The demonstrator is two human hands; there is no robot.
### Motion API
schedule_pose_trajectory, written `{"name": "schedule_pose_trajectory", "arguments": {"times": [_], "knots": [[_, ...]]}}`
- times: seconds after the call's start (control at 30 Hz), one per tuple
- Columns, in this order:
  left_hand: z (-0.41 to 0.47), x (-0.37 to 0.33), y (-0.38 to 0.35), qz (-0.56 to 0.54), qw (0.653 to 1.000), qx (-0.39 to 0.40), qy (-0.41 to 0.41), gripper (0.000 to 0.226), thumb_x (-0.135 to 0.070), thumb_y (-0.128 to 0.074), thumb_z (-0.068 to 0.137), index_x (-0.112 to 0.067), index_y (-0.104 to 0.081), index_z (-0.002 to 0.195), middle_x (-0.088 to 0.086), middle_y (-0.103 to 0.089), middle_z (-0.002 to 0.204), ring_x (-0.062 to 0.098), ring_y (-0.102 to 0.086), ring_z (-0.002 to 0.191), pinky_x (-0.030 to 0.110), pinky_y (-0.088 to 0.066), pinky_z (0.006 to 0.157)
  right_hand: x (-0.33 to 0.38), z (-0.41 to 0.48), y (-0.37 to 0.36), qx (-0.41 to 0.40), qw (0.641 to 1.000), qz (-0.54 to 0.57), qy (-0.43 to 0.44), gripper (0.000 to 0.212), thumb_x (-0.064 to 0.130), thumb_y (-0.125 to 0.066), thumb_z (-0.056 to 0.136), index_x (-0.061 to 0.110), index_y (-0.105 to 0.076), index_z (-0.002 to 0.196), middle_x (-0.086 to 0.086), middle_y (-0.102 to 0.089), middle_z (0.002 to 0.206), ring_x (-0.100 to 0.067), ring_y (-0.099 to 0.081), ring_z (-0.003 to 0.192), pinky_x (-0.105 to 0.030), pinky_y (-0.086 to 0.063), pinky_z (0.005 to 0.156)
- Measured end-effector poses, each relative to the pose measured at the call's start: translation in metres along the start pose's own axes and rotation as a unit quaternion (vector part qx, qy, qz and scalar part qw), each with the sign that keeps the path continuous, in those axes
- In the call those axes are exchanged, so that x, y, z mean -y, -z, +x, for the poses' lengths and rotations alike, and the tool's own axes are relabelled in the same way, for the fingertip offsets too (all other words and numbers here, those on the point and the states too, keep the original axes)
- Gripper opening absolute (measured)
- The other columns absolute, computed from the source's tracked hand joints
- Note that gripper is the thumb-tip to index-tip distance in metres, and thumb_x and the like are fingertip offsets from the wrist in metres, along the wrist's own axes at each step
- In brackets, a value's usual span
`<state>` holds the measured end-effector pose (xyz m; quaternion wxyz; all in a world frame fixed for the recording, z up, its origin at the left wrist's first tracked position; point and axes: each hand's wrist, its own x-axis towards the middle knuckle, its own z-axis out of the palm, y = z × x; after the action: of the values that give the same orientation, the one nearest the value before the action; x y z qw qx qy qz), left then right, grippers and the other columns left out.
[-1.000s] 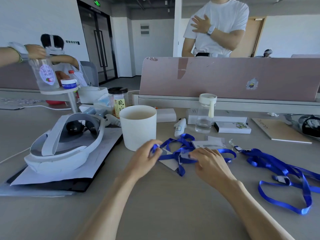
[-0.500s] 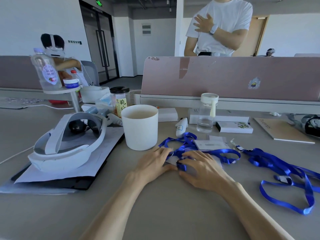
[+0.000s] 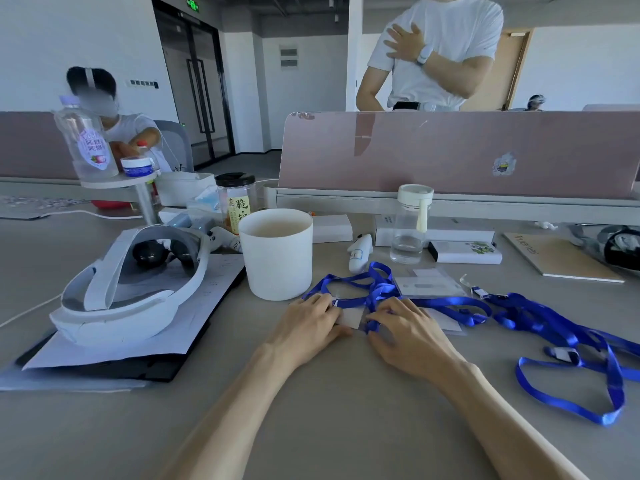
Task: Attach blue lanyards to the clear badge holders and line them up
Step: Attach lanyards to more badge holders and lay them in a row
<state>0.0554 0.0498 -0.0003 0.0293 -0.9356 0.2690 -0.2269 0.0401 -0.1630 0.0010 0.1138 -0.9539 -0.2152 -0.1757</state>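
A clear badge holder [image 3: 351, 315] lies flat on the grey desk between my hands. My left hand [image 3: 308, 322] presses on its left edge with the fingers curled. My right hand [image 3: 403, 332] pinches a blue lanyard [image 3: 375, 289] at the holder's right side; the lanyard loops away behind both hands. Another clear badge holder [image 3: 427, 285] lies just behind, partly under the blue strap. A tangle of loose blue lanyards [image 3: 568, 344] with clips spreads over the desk at the right.
A white cup [image 3: 277, 252] stands right behind my left hand. A white headset [image 3: 131, 289] rests on papers at the left. A clear bottle [image 3: 410, 225], small boxes, a jar and a notebook [image 3: 557, 258] line the pink partition. People stand and sit beyond it.
Both hands have come down and together onto the badge holder, which now lies flat on the desk. The lanyard loop that my left hand held up rests behind my fingers.
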Motion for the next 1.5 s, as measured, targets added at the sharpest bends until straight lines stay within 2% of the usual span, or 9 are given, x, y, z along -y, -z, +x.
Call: {"name": "schedule_pose_trajectory", "arguments": {"times": [0.13, 0.43, 0.77, 0.9, 1.0, 1.1, 1.17, 1.33, 1.5], "knots": [[-0.001, 0.003, 0.002, -0.023, 0.999, 0.02, 0.04, 0.058, -0.064, -0.04, 0.089, -0.016, -0.063, 0.112, -0.001, -0.055, 0.116, 0.017, -0.052, 0.11, 0.027, -0.038, 0.077, 0.0, 0.002, -0.002, -0.03, 0.999, 0.006, -0.031, 0.022, 0.031, -0.061, 0.08, 0.021, -0.07, 0.097, 0.006, -0.063, 0.104, -0.021, -0.058, 0.1, -0.032, -0.047, 0.08], [0.002, -0.001, 0.001, -0.005, 0.999, 0.014, 0.05, 0.093, -0.079, -0.006, 0.072, -0.015, -0.063, 0.11, 0.0, -0.058, 0.113, 0.018, -0.056, 0.104, 0.03, -0.044, 0.077, -0.002, 0.006, -0.002, 0.015, 0.987, 0.133, -0.088, 0.015, 0.02, -0.057, 0.086, 0.018, -0.068, 0.095, 0.006, -0.062, 0.097, -0.016, -0.046, 0.104, -0.033, -0.039, 0.091], [0.002, -0.002, -0.003, -0.008, 0.998, -0.012, 0.058, 0.088, -0.085, -0.015, 0.076, -0.014, -0.065, 0.09, 0.0, -0.061, 0.097, 0.02, -0.061, 0.088, 0.033, -0.048, 0.066, 0.013, 0.007, 0.005, 0.015, 0.965, 0.245, -0.094, 0.024, 0.018, -0.051, 0.079, 0.025, -0.073, 0.089, 0.012, -0.07, 0.094, -0.011, -0.058, 0.098, -0.039, -0.047, 0.091], [0.003, -0.008, -0.002, 0.002, 0.998, -0.022, 0.052, 0.087, -0.081, -0.012, 0.082, -0.012, -0.063, 0.073, 0.002, -0.061, 0.079, 0.023, -0.063, 0.072, 0.036, -0.05, 0.055, 0.015, 0.004, 0.002, -0.016, 0.981, 0.164, -0.104, 0.016, 0.018, -0.055, 0.084, 0.022, -0.069, 0.089, 0.015, -0.064, 0.085, -0.013, -0.052, 0.102, -0.033, -0.042, 0.09], [0.004, -0.009, -0.002, -0.005, 0.998, -0.022, 0.061, 0.081, -0.08, -0.02, 0.079, -0.011, -0.063, 0.078, 0.003, -0.061, 0.083, 0.024, -0.063, 0.078, 0.038, -0.051, 0.062, 0.016, 0.003, 0.006, -0.023, 0.985, 0.127, -0.112, 0.016, 0.018, -0.056, 0.084, 0.02, -0.068, 0.095, 0.018, -0.051, 0.076, -0.011, -0.05, 0.096, -0.027, -0.038, 0.088], [0.002, -0.007, -0.003, -0.008, 0.996, -0.018, 0.085, 0.081, -0.083, -0.023, 0.075, -0.013, -0.062, 0.088, 0.0, -0.059, 0.094, 0.02, -0.059, 0.089, 0.037, -0.05, 0.07, 0.017, 0.004, 0.006, -0.019, 0.973, 0.186, -0.138, 0.015, 0.018, -0.059, 0.084, 0.022, -0.07, 0.093, 0.008, -0.063, 0.087, -0.014, -0.058, 0.089, -0.03, -0.047, 0.087], [0.001, -0.006, -0.003, -0.021, 0.996, -0.01, 0.092, 0.081, -0.085, -0.024, 0.073, -0.016, -0.061, 0.094, -0.003, -0.058, 0.1, 0.016, -0.056, 0.094, 0.033, -0.049, 0.073, 0.015, 0.005, 0.006, -0.019, 0.96, 0.229, -0.16, 0.016, 0.017, -0.06, 0.084, 0.022, -0.072, 0.093, 0.007, -0.069, 0.088, -0.01, -0.061, 0.084, -0.02, -0.048, 0.078], [0.0, -0.006, 0.001, -0.074, 0.991, -0.007, 0.112, 0.066, -0.078, -0.042, 0.076, -0.021, -0.062, 0.102, -0.009, -0.057, 0.106, 0.01, -0.053, 0.1, 0.028, -0.045, 0.078, 0.014, 0.006, 0.007, -0.027, 0.926, 0.322, -0.193, 0.018, 0.011, -0.058, 0.086, 0.021, -0.073, 0.089, 0.012, -0.061, 0.064, 0.001, -0.053, 0.059, -0.009, -0.038, 0.057], [0.002, -0.01, 0.003, -0.013, 0.995, -0.092, 0.031, 0.045, -0.055, -0.047, 0.084, -0.014, -0.063, 0.073, 0.0, -0.058, 0.076, 0.021, -0.06, 0.066, 0.029, -0.041, 0.055, 0.018, 0.006, 0.008, -0.046, 0.914, 0.358, -0.186, 0.023, 0.009, -0.057, 0.085, 0.027, -0.072, 0.084, 0.008, -0.073, 0.078, -0.002, -0.061, 0.067, -0.018, -0.046, 0.066]]}}
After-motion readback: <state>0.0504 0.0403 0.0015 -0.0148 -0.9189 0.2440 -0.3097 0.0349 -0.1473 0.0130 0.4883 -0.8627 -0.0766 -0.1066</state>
